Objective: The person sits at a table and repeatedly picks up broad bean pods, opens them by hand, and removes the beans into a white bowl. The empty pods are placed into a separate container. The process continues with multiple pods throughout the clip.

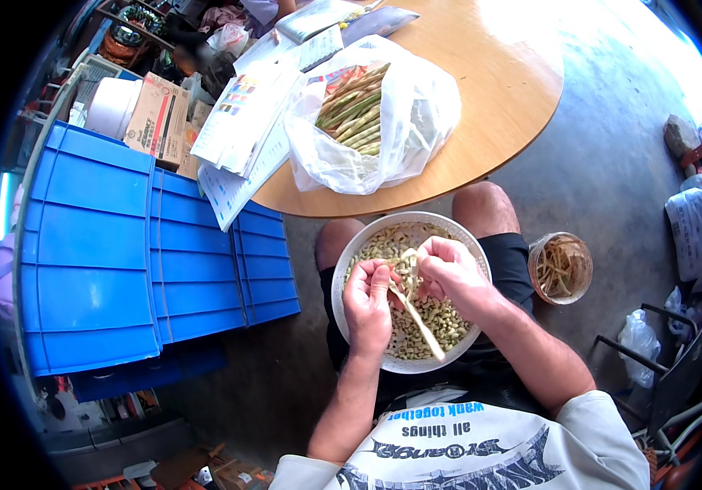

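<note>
Over a round white colander (343, 327) in my lap, both hands are closed on one pale bean pod (423, 328). My left hand (367, 306) pinches it between thumb and fingers, and its long end hangs down toward the right. At the pod's upper part, the fingers of my right hand (453, 273) are curled in, close to the left fingertips. Part of the pod is hidden by the fingers. Shelled greenish beans (441, 320) cover the colander's bottom. On the table, an open white plastic bag (424, 106) holds a bundle of long unshelled pods (359, 114).
A round wooden table (498, 90) stands just beyond my knees, with papers and booklets (245, 122) at its left. By my right knee, a small round bin (563, 298) holds empty pods. Blue crates (90, 253) line the left; a metal frame and bags (641, 339) stand right.
</note>
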{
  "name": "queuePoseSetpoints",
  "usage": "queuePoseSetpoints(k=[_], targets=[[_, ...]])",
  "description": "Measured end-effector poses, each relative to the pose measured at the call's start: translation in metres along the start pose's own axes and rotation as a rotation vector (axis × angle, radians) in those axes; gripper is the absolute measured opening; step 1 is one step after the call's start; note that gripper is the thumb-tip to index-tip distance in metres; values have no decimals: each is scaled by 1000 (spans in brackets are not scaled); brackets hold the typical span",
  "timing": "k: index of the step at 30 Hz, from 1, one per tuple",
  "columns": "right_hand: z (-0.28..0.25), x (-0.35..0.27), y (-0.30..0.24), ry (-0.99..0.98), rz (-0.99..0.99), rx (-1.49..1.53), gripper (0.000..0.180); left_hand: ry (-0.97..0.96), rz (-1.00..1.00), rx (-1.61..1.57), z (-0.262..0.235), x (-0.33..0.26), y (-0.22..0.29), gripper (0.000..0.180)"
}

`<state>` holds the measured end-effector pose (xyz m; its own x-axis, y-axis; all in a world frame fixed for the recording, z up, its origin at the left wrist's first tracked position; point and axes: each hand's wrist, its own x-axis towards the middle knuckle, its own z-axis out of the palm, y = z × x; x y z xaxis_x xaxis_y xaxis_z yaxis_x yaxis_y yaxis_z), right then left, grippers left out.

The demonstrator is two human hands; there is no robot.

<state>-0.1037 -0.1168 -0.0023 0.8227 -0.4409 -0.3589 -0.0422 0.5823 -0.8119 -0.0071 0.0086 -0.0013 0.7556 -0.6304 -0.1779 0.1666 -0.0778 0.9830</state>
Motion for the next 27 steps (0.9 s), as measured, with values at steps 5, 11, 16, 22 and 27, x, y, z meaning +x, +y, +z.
queuePoseSetpoints(k=[5, 11, 16, 22, 27], targets=[[-2, 3, 10, -22, -51, 95, 14, 31, 0, 16, -5, 2, 2, 16], [-3, 3, 15, 56, -63, 173, 19, 54, 39, -43, -9, 1, 4, 14], [6, 0, 11, 37, -109, 114, 13, 68, 33, -161, -8, 1, 10, 13], [7, -2, 10, -66, -154, 50, 14, 46, 43, -208, -17, 5, 1, 13], [8, -3, 9, -170, -146, 15, 14, 57, 8, -214, -12, 6, 2, 14]])
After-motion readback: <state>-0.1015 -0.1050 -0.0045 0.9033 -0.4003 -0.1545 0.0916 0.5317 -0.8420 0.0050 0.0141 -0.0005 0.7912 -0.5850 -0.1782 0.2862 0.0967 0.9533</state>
